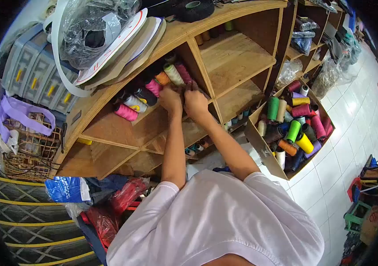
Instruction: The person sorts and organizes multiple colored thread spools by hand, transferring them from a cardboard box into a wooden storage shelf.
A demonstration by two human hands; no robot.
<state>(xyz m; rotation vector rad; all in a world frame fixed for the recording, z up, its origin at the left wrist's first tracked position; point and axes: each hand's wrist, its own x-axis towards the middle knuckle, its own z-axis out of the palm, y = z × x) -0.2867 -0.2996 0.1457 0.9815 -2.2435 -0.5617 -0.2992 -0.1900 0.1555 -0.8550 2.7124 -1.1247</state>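
Left hand (171,99), right hand (195,103), cream spool (173,74) beyond

Wooden shelf (237,57) looks smooth, floor tiles (339,164) glossy; the shirt (215,213) seems matt cloth.

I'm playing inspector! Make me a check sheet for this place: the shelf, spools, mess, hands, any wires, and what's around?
Surface: wooden shelf with compartments, packed on top.
Spools: a row in one compartment, including a pink spool; many more jumbled in an open box.
Clutter: clear bag on the shelf; red bag and blue-white packet below.
Hands: left hand and right hand close together at the spools; can't tell what they hold.
Cables: thin dark strands by the basket, maybe cables.
Surroundings: drawers at left, white tile floor at right.
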